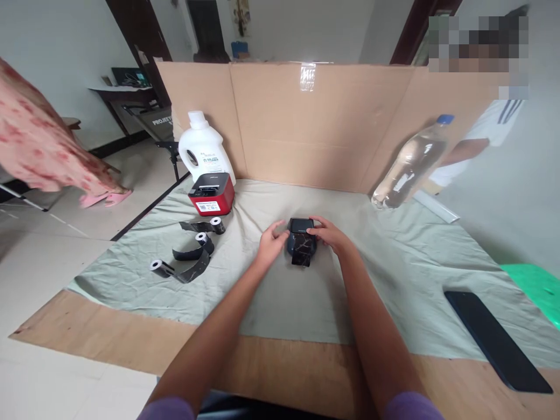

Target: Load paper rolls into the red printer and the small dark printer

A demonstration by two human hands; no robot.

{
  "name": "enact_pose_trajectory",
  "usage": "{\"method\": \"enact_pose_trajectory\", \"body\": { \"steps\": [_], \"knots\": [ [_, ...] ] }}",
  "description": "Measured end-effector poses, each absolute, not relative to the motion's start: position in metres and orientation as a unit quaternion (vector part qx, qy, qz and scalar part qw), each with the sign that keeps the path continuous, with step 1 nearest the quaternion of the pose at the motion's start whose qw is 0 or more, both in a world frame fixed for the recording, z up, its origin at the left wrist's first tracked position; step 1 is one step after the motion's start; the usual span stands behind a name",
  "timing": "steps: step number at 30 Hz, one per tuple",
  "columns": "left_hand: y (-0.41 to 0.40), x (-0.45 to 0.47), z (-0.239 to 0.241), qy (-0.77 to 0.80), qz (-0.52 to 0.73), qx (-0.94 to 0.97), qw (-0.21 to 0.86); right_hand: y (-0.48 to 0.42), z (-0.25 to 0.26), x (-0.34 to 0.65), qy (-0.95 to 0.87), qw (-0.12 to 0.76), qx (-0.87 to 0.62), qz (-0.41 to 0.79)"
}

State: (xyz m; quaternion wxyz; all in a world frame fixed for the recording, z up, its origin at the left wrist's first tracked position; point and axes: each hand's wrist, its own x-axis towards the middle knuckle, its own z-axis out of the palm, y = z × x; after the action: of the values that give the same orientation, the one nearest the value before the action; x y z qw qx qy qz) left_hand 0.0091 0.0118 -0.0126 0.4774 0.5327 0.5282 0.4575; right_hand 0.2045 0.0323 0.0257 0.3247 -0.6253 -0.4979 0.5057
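Observation:
A small dark receipt printer (301, 226) sits on the cloth in front of me. A black paper strip (301, 251) with pale vein-like lines hangs over its front. My right hand (330, 234) grips the printer's right side, fingers behind and thumb on the top. At the left side is my left hand (272, 242), its fingers apart and the thumb tip at the printer's edge; whether it touches is hard to tell. Left of the hands lie several partly unrolled black paper rolls (205, 240) with white cores.
A red-and-black printer (212, 195) stands before a white jug (203, 146). Cardboard (301, 128) walls off the back. At right are a clear bottle (413, 166) with a blue cap and a long black flat object (494, 341). One person (494, 125) is behind the bottle; another's pink clothing (44, 134) shows left.

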Motion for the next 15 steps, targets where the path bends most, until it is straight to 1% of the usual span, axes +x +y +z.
{"method": "enact_pose_trajectory", "body": {
  "steps": [2,4,6,10,15],
  "knots": [
    [0.034,0.007,-0.008,0.55,0.408,0.498,0.532,0.033,0.025,0.205,-0.502,0.324,-0.623,0.505],
    [0.048,0.006,-0.006,0.534,0.363,0.496,0.581,0.033,0.024,0.206,-0.5,0.325,-0.624,0.505],
    [0.054,0.004,-0.006,0.512,0.338,0.504,0.608,0.034,0.022,0.207,-0.499,0.326,-0.624,0.506],
    [0.054,0.002,-0.008,0.508,0.322,0.503,0.621,0.038,0.017,0.209,-0.507,0.326,-0.617,0.505],
    [0.051,0.004,-0.007,0.516,0.329,0.501,0.612,0.039,0.014,0.212,-0.516,0.318,-0.618,0.501]
  ]
}}
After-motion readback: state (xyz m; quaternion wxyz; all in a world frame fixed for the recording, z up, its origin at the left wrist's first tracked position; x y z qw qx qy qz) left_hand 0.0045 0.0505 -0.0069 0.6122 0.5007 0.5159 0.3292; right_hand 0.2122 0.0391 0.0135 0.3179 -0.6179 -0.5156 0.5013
